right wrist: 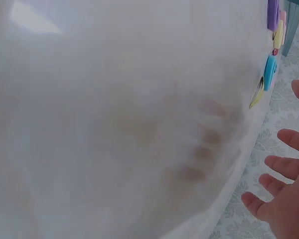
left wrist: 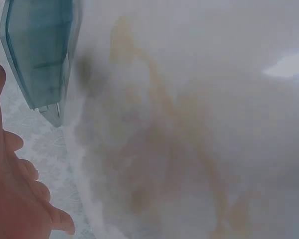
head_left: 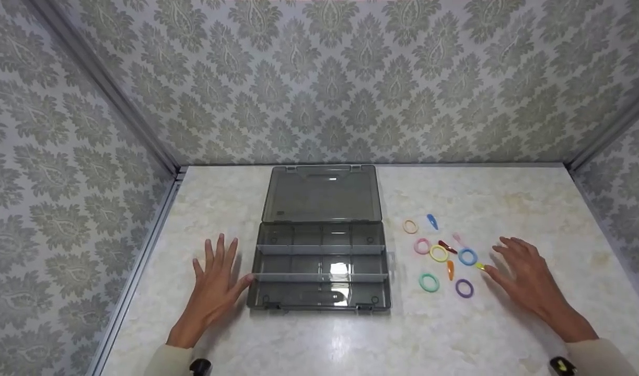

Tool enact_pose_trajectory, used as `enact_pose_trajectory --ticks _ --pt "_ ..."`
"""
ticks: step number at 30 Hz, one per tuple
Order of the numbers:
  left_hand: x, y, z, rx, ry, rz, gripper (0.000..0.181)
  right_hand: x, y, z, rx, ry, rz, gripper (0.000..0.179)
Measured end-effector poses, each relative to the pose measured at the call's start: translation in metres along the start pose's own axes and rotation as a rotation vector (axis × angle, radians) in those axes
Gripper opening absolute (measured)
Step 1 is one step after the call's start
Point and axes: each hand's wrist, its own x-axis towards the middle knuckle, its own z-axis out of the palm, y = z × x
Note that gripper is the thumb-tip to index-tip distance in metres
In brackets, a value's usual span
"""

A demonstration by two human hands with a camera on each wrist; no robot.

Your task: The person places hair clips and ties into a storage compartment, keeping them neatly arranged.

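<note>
- Left grip (head_left: 213,286) spread, beside grey box (head_left: 301,265)!
- Box long left-to-right, lid (head_left: 322,196) far, its mark (head_left: 280,213) unreadably small.
- Right grip (head_left: 528,277) loose, near yellow clip (head_left: 480,266)!
- Orange clip (head_left: 450,270) running near-to-far.

The left hand (head_left: 215,287) shows its back to the head camera, fingers (head_left: 220,253) fanned wide and pointing forward, thumb (head_left: 242,284) stretched out toward the right. Across on the other side, well apart, the right hand (head_left: 525,274) angles inward, fingers gently bent, its thumb (head_left: 497,278) extended well clear of them! Both wrists (head_left: 182,335) slant in from the near side, left and right.
</note>
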Motion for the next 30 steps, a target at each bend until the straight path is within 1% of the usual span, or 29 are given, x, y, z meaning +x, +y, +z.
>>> enact_pose_trajectory --ticks 2,4,7,9,11,15,19,21,23,25,30 --pt "-0.001 0.003 0.001 -0.030 0.004 -0.012 0.094 0.000 -0.004 0.001 0.036 -0.012 0.037 0.046" --pt "-0.003 0.006 0.002 -0.070 0.007 -0.030 0.093 0.000 -0.007 0.002 0.072 -0.047 0.097 0.045" --pt "-0.005 0.011 0.003 -0.173 -0.005 -0.068 0.091 0.000 -0.012 0.003 0.114 -0.112 0.190 0.047" --pt "-0.007 0.015 0.004 -0.243 -0.018 -0.094 0.091 0.000 -0.014 0.003 0.135 -0.135 0.230 0.049" --pt "-0.009 0.017 0.005 -0.301 -0.029 -0.111 0.092 0.000 -0.016 0.003 0.155 -0.129 0.245 0.048" --pt "-0.013 0.023 0.007 -0.387 -0.043 -0.133 0.090 -0.002 -0.018 0.004 0.167 -0.099 0.258 0.045" --pt "-0.018 0.029 0.009 -0.472 -0.064 -0.178 0.091 -0.003 -0.018 0.005 0.206 -0.127 0.336 0.049" --pt "-0.020 0.032 0.010 -0.498 -0.074 -0.197 0.092 -0.003 -0.018 0.006 0.242 -0.142 0.388 0.051" --pt "-0.022 0.033 0.011 -0.510 -0.073 -0.196 0.094 -0.003 -0.018 0.007 0.274 -0.143 0.426 0.052" --pt "-0.024 0.035 0.014 -0.526 -0.067 -0.194 0.096 -0.004 -0.018 0.008 0.299 -0.132 0.445 0.051" --pt "-0.026 0.041 0.021 -0.554 -0.068 -0.211 0.102 -0.008 -0.017 0.014 0.286 -0.126 0.462 0.048"
